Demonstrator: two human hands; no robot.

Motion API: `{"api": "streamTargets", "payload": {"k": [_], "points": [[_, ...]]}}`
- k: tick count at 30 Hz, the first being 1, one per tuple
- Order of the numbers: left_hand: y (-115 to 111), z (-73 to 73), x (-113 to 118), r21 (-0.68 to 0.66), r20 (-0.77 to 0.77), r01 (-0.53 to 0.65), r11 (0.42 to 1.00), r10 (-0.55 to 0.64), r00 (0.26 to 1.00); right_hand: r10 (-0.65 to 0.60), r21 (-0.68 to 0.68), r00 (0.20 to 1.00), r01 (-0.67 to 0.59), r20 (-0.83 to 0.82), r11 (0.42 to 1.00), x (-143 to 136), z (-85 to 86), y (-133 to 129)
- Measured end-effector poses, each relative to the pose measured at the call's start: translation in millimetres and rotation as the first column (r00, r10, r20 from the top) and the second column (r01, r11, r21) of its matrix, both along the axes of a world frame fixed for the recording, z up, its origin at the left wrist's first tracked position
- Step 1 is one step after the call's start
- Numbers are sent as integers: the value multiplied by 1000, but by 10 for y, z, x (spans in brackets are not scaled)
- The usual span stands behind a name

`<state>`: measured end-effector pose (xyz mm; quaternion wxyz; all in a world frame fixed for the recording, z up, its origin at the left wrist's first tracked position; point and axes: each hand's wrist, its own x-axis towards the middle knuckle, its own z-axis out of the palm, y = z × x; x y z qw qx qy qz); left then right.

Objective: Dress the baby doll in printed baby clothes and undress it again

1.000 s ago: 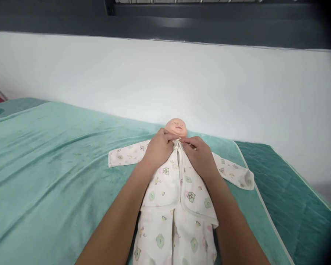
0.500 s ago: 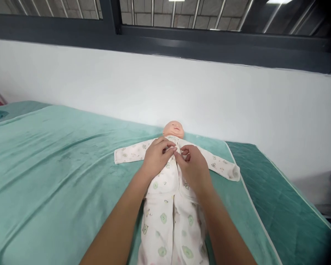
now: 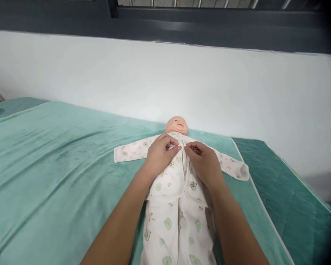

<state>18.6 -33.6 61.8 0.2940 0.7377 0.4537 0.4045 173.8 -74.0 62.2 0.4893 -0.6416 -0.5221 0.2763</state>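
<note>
A baby doll (image 3: 177, 125) lies on its back, dressed in a white printed baby jacket (image 3: 167, 184) and matching pants (image 3: 165, 224). Both jacket sleeves stretch out sideways. My left hand (image 3: 162, 152) pinches the left edge of the jacket's front opening, high on the chest. Across from it, my right hand (image 3: 204, 162) pinches the right edge between thumb and fingers. A narrow gap shows between the two edges. Any fastener under the fingertips is too small to make out.
A light green blanket (image 3: 57, 165) with soft creases covers the surface under the doll. Darker green quilted cloth (image 3: 278, 184) shows at the right. Behind the doll's head rises a white wall (image 3: 154, 77), with a dark window frame (image 3: 182, 27) above.
My hands have moved slightly apart, each still at a front edge of the jacket, and the opening between them is wider. The camera view has tilted down a little.
</note>
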Motion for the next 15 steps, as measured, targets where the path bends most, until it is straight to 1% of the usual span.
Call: {"api": "streamTargets", "payload": {"k": [3,6,10,13,15], "points": [[-30,35,39,4,-10,-22,1000,22,1000,40,19,989,-38,-141,999,33,-4,7],[-50,62,71,-14,6,-35,999,36,999,73,55,962,-61,-262,997,34,-45,12],[-36,58,78,-38,49,5,999,-3,999,61,63,950,-44,-307,997,1,-85,15],[-18,35,79,-32,66,23,999,-21,998,67,49,946,-54,-318,997,-15,-64,7],[-14,23,87,-30,69,13,999,-11,998,79,32,945,-72,-319,997,-17,-38,-1]]}}
